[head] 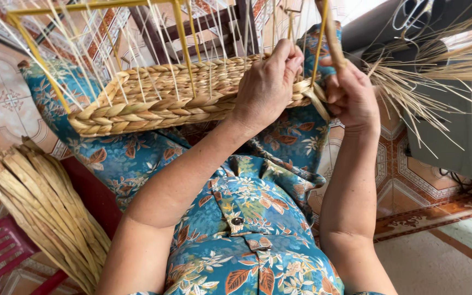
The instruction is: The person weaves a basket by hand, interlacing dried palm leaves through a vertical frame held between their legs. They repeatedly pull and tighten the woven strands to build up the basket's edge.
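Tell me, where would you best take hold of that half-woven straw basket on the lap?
Probably the thick braided wall of the half-woven straw basket, from the near side facing the lap. The wall is firm and bare there, while thin upright stakes crowd the top. The left hand already presses on the rim.

A half-woven basket (pixel 159 98) rests on the person's lap, its pale upright stakes (pixel 137 38) rising from a yellow frame (pixel 184 38). The left hand (pixel 266 84) grips the braided rim at the corner. The right hand (pixel 350 95) pinches a flat strand (pixel 331 33) held upright beside that corner. A bundle (pixel 39 207) of dried strands lies at lower left, on a red chair (pixel 1 251).
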